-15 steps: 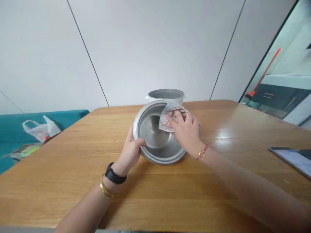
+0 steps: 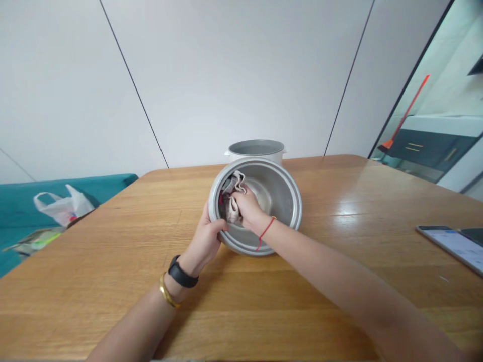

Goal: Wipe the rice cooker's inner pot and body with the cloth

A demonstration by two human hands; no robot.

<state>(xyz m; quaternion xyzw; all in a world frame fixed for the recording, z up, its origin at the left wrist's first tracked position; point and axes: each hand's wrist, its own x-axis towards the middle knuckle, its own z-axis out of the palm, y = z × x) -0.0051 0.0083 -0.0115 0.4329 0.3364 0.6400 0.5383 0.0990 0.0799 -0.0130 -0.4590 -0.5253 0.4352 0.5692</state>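
Observation:
A round metal pot is tilted on the wooden table, its inside facing me. My left hand grips its lower left rim, thumb over the edge. Inside the pot, my right hand holds a crumpled checked cloth against the left inner wall; its fingers are partly hidden by the cloth. Right behind the pot stands a white cooker body with a grey interior and small side handles.
The wooden table fills the foreground. A phone lies at its right edge. Left of the table, a teal seat bears a white plastic bag. An orange broom stands at the far right.
My right hand has moved left and down with the cloth, from the pot's upper right rim to its left inner wall. My left hand keeps its hold on the rim.

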